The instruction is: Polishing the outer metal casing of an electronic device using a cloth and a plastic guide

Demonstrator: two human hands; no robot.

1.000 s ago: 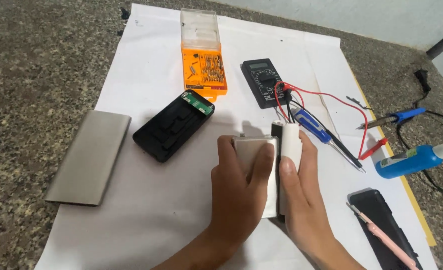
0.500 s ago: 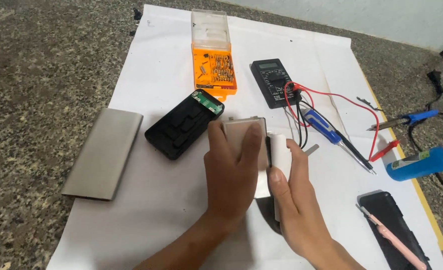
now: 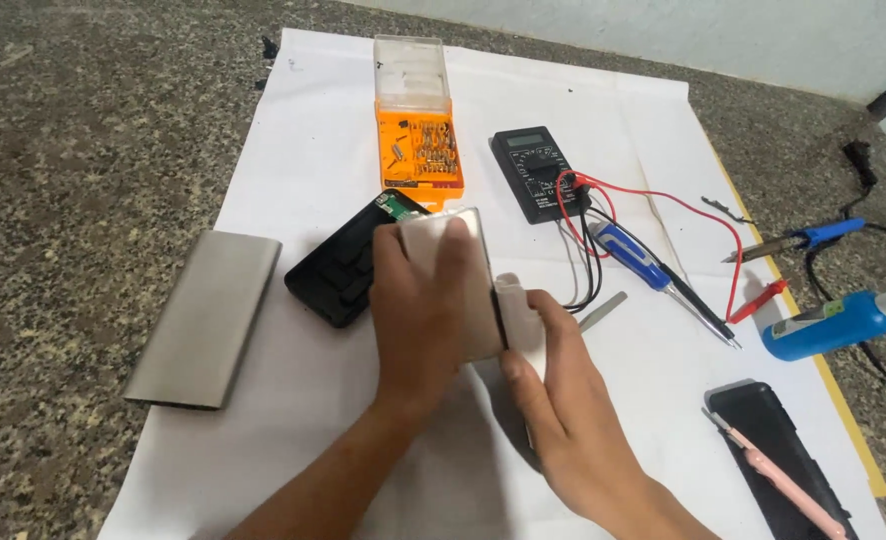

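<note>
In the head view, the left hand (image 3: pixel 418 310) lies with fingers spread flat and clamped over a pale silver-grey rectangular metal casing (image 3: pixel 468 255), which is held just above the large white paper sheet (image 3: pixel 313 150) spread over the speckled stone desk (image 3: pixel 83 130). The right hand (image 3: pixel 563 400) has its fingers closed around a flat white rectangular pack (image 3: pixel 519 318) that butts against the casing's right edge; a dark seam shows between the two.

Just behind the left hand, partly hidden by it, lies one black plastic battery tray with a green circuit end (image 3: pixel 348 270). To the left sits one flat grey metal sleeve (image 3: pixel 206 318), half off the paper. Farther back stands one orange screwdriver-bit box with a clear lid (image 3: pixel 418 125). Beside it is one black multimeter (image 3: pixel 538 172) with red and black leads (image 3: pixel 663 200) trailing right. One blue-handled screwdriver (image 3: pixel 643 265) lies near the right hand, one blue soldering iron (image 3: pixel 808 238) and one blue glue bottle (image 3: pixel 833 322) farther right. One black phone (image 3: pixel 768 440) carries a pink tool (image 3: pixel 778 478)
</note>
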